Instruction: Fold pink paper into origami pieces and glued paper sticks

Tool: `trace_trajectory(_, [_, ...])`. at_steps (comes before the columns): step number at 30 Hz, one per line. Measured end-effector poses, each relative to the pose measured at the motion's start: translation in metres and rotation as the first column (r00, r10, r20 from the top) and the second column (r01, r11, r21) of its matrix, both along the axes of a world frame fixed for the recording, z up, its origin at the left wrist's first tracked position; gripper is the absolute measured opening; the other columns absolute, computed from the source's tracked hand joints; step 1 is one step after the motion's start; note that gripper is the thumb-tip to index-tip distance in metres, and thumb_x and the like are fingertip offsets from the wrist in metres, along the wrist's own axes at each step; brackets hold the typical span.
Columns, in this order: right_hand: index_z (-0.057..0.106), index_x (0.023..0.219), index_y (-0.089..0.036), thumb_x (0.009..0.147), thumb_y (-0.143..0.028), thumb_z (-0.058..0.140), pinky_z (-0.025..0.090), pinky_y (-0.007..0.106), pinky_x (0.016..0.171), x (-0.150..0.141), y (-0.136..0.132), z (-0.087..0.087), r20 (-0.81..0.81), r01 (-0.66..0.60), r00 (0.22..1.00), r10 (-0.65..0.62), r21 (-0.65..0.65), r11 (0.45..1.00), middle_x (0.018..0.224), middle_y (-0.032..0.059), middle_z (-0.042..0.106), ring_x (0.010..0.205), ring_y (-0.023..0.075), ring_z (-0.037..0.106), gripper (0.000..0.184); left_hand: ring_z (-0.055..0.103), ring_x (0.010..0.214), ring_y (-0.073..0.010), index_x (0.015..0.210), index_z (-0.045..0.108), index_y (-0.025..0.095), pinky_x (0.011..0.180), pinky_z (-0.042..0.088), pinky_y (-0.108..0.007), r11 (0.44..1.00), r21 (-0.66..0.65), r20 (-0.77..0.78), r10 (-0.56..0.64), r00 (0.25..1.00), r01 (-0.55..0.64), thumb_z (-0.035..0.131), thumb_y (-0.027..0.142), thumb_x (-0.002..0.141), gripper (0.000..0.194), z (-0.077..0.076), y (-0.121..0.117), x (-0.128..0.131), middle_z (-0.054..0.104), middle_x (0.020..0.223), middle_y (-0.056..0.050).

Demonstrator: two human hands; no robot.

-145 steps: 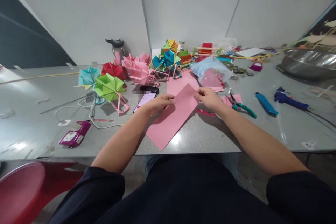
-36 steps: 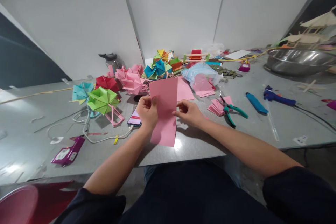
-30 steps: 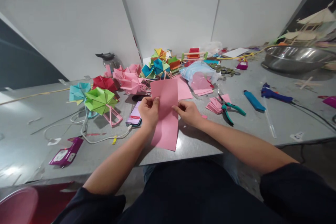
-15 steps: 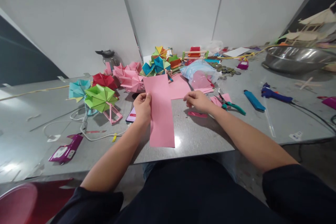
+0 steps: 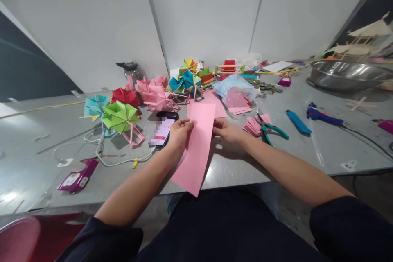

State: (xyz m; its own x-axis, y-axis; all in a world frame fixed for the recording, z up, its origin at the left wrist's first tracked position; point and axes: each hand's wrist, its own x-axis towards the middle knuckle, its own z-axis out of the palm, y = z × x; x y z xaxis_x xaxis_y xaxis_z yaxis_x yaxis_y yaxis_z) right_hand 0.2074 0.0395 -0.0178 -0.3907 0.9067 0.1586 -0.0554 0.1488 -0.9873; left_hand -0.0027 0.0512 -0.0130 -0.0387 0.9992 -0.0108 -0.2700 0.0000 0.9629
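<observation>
A long pink paper sheet (image 5: 199,143) tilts over the table's front edge, its lower end swung toward my body. My left hand (image 5: 181,133) is closed on its left edge, thumb on top. At the right edge, the fingers of my right hand (image 5: 225,130) are closed on the paper, their tips partly hidden behind it. A phone (image 5: 164,131) with a lit screen lies left of my left hand. More pink paper (image 5: 219,108) lies flat beyond the sheet. Small pink paper pieces (image 5: 252,126) and teal-handled pliers (image 5: 273,131) are to the right.
Folded paper ornaments, including a green one (image 5: 119,115) and a pink one (image 5: 155,97), crowd the back left. A purple device (image 5: 78,175) lies at the left. Rightward are a blue tool (image 5: 298,123), a glue gun (image 5: 322,114) with its cord, and a steel bowl (image 5: 350,74).
My right hand has moved left to the paper's edge. The sheet has shifted right and tilted, its lower end nearer me. The slim pink item under my right hand no longer shows.
</observation>
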Motion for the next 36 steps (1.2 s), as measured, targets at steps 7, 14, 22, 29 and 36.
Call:
trace_trajectory(7, [0.071,0.117,-0.031,0.092,-0.054,0.072,0.059,0.037,0.077,-0.018,-0.014,-0.008,-0.097,0.004,0.995,-0.017,-0.126,0.992,0.109,0.0065,0.078,0.092,0.0244,0.071,0.034,0.062,0.058,-0.0118,0.081,0.068,0.016,0.058,0.049,-0.024,0.987,-0.006,-0.025,-0.164,0.986,0.164,0.102,0.049,0.051,0.056,0.001,-0.013,0.015,0.069,0.068,-0.001])
trace_trajectory(14, [0.07,0.102,-0.028,0.08,-0.07,0.08,0.06,0.041,0.091,-0.008,-0.01,0.005,-0.145,-0.017,0.989,0.0,-0.11,0.994,0.11,0.0072,0.077,0.096,0.0234,0.071,0.048,0.054,0.05,-0.0108,0.072,0.058,0.02,0.048,0.039,-0.022,0.975,0.021,-0.098,-0.218,0.971,0.221,0.097,0.052,0.057,0.052,0.003,-0.018,0.017,0.063,0.061,0.001])
trace_trajectory(22, [0.063,0.093,-0.025,0.082,-0.068,0.074,0.058,0.04,0.078,0.016,0.016,0.008,0.019,0.284,0.959,-0.284,-0.019,0.959,0.094,0.0073,0.074,0.086,0.0242,0.069,0.045,0.052,0.053,-0.0114,0.077,0.054,0.023,0.05,0.039,-0.023,0.99,0.133,-0.284,-0.009,0.959,0.048,0.081,0.052,0.075,0.04,0.01,0.001,-0.006,0.057,0.065,0.003])
trace_trajectory(29, [0.065,0.106,-0.021,0.065,-0.035,0.086,0.045,0.029,0.062,0.057,0.04,0.003,0.333,0.444,0.833,-0.442,0.074,0.893,0.072,-0.0028,0.065,0.063,0.0164,0.058,0.048,0.057,0.055,-0.0193,0.094,0.063,0.027,0.059,0.047,-0.032,0.968,0.224,-0.677,0.074,0.732,0.11,0.084,0.019,0.065,0.036,0.026,0.018,-0.046,0.055,0.059,0.006])
trace_trajectory(36, [0.073,0.104,-0.021,0.062,-0.027,0.09,0.043,0.029,0.07,0.046,0.034,-0.005,0.572,0.304,0.718,-0.397,0.255,0.918,0.079,-0.0022,0.066,0.072,0.0172,0.058,0.046,0.064,0.124,-0.0331,0.122,0.071,0.021,0.112,0.046,-0.049,0.766,0.197,-0.98,0.128,0.155,0.612,0.058,0.027,0.096,0.03,0.016,-0.005,-0.015,0.07,0.129,-0.014])
